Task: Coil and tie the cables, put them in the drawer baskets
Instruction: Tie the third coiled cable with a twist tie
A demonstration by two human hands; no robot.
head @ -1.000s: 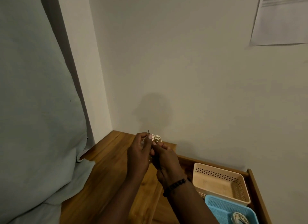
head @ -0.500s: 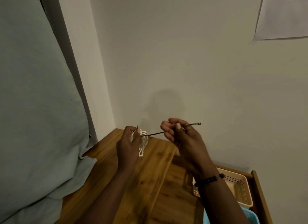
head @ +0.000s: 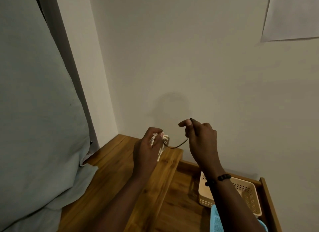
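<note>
Bedding (head: 38, 111): a pale blue-grey mass fills the 9 o'clock side and spills onto the wood.
Wall (head: 189, 59): plain and light, with a sheet of paper (head: 291, 16) at 1 o'clock.
Wooden unit (head: 110, 188): a brown top runs from 6 o'clock toward the centre; beside it, at 5 o'clock, the open drawer (head: 269, 206) shows its far and right edges.
Drawer baskets: a cream basket (head: 248, 195) sits in the drawer at 4 o'clock, its visible part bare; a blue basket (head: 215, 221) lies just nearer at 5 o'clock, mostly cut off, so its contents cannot be told.
Left hand (head: 148, 149): just below centre, fingers closed around the white cable bundle (head: 163, 145).
Right hand (head: 202, 138): at 3 o'clock of the left hand and a little apart, thumb and forefinger pinched on the dark tie (head: 176, 146).
Cable: white, gathered into a small tight coil, its loops hanging below the left fingers, held in the air above the wooden top.
Tie: thin and dark, sagging in a shallow curve from the bundle across to the right hand, its head end (head: 191, 119) poking above the fingertip.
Progress: the coiling of this cable looks done; the tie appears attached to the bundle but slack, so cinching seems unfinished.
Left to do: tightening the tie, then placing the bundle in a basket at 4 to 5 o'clock.
</note>
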